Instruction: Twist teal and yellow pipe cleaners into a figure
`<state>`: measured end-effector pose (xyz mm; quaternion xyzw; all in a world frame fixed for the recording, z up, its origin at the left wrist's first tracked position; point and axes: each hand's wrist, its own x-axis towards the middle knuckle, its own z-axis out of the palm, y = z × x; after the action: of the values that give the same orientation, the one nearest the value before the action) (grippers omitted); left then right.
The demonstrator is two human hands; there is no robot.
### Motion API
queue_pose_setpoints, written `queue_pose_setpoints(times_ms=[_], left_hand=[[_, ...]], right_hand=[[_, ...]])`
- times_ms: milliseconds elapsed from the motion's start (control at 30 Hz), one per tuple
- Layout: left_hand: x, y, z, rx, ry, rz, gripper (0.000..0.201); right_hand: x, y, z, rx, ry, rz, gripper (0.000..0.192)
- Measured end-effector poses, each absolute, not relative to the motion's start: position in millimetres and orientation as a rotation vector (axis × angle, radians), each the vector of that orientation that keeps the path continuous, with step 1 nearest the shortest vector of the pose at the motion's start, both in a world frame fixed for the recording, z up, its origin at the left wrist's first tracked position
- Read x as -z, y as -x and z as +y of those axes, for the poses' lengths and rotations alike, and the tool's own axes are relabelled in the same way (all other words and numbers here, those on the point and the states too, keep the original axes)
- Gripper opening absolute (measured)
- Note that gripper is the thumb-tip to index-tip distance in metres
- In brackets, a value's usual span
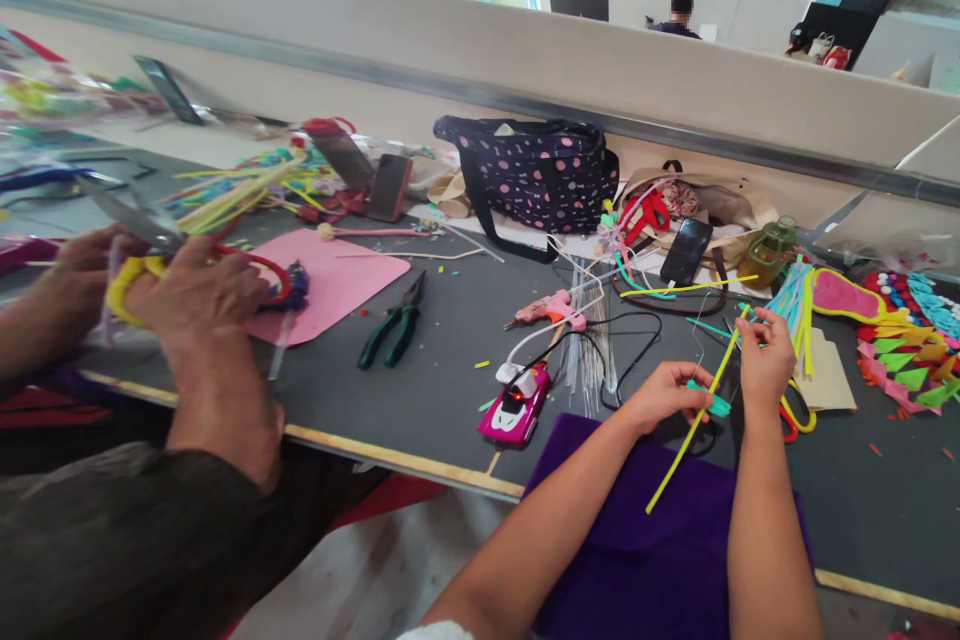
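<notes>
Over a dark grey worktable [450,340] littered with craft scraps below a long pale wall, we pinch a teal piece [711,402] in our left hand [664,395] and a yellow strip [694,425] in our right hand [763,360].

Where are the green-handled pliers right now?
In the head view, the green-handled pliers lie on the dark grey table, left of centre, between the pink felt sheet and the pink glue gun.

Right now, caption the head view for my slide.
Both hands pinch a yellow pipe cleaner over a cluttered craft table.
</notes>
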<state>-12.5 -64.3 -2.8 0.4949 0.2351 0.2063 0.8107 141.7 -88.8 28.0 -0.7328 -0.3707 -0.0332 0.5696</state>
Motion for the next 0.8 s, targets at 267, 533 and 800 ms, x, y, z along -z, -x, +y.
queue_pose_setpoints(times_ms=[267, 533, 800], left_hand=[[1.3, 13.2, -64.6, -0.429, -1.069, 0.495, 0.041], [3.2, 13.1, -64.3, -0.412, -1.075, 0.488, 0.041], [-0.1, 13.5, -65.7, -0.396, -1.061, 0.468, 0.045]], right_hand=[[-26.7, -143.4, -87.0, -0.010, 1.656, -0.856, 0.042], [-25.9, -144.3, -87.6, -0.037, 1.623, -0.834, 0.042], [-26.1, -144.0, -87.8, -0.058, 1.613, -0.834, 0.040]])
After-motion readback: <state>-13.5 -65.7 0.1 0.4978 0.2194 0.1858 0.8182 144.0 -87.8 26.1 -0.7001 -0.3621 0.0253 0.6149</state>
